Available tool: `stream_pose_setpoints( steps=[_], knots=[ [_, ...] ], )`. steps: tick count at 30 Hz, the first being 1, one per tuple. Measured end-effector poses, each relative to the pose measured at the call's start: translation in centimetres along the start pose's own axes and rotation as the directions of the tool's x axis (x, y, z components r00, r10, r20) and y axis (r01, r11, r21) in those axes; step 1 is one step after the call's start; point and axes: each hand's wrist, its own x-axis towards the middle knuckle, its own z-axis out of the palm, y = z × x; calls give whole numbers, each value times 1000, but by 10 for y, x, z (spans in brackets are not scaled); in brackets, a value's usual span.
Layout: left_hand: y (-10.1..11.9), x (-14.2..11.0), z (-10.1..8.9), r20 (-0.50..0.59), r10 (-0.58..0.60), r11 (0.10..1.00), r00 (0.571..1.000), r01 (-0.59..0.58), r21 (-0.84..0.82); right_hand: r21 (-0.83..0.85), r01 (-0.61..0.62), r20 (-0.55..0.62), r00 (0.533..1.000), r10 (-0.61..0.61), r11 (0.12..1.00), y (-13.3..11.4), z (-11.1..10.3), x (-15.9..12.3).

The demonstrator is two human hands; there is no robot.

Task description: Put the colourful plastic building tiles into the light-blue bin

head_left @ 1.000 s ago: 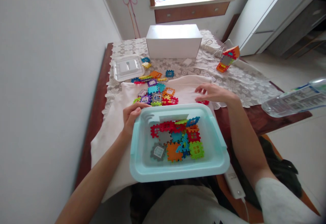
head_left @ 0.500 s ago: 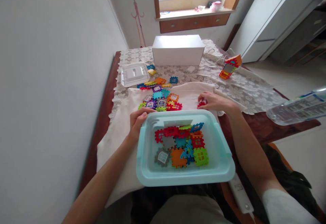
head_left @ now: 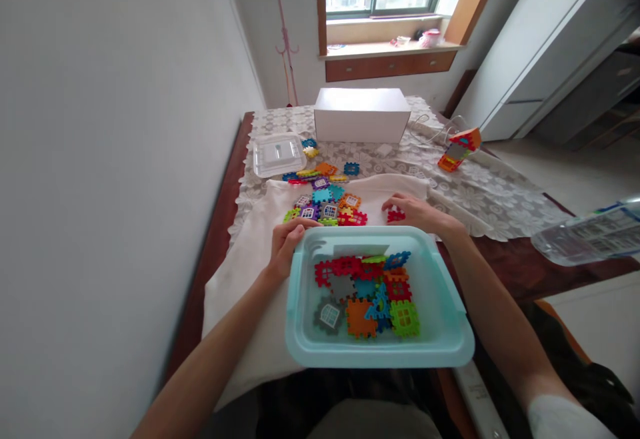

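A pale turquoise plastic tub [head_left: 450,332] rests at the table's near edge, with several coloured interlocking toy tiles [head_left: 367,289] inside. My left hand [head_left: 286,246] grips the tub's far left corner, fingers curled over the rim. My right hand [head_left: 417,212] lies on the white cloth [head_left: 245,266] just beyond the tub, fingers closed round a red tile [head_left: 396,215]. A loose heap of more tiles [head_left: 325,202] lies on the cloth to the left of that hand.
A clear lid [head_left: 279,154] and a white box [head_left: 361,115] sit farther back on the lace tablecloth. A small tile-built house [head_left: 459,148] stands at the right. A plastic bottle [head_left: 585,232] juts in from the right edge. A wall runs along the left.
My right hand has drawn in toward the tub and closed on the red tile. My head has tilted up, so the window shows more. The left hand has kept its hold.
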Motion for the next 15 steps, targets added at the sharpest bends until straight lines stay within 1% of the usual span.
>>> stream_pose_setpoints(
  steps=[2, 4, 7, 9, 11, 13, 15],
  knots=[
    [-3, -1, 1, -1, -40, 998, 999, 40, -56, 18, 13, 16, 1000, -13, 1000, 0, -1, -5],
    [-7, 0, 1, -31, -60, 994, 998, 57, -91, 29, 21, 21, 1000, -21, 999, 2, 0, -9],
    [-12, 5, -2, -159, -4, 999, 987, -4, -50, 53, 35, -21, 999, -34, 998, 7, 3, -11],
    [-16, 11, -8, -244, 51, 998, 968, -38, 58, 106, 35, -67, 997, -28, 994, 6, 4, -6],
    [-19, 17, -15, -282, 122, 967, 952, -50, 250, 213, 33, -119, 993, -7, 976, -2, 6, 3],
    [-21, 22, -20, -256, 187, 894, 948, -56, 445, 345, 64, -188, 982, 2, 936, -17, 10, 16],
    [-24, 25, -23, -176, 203, 828, 963, -73, 557, 435, 149, -268, 963, -30, 888, -36, 18, 32]
  ],
)
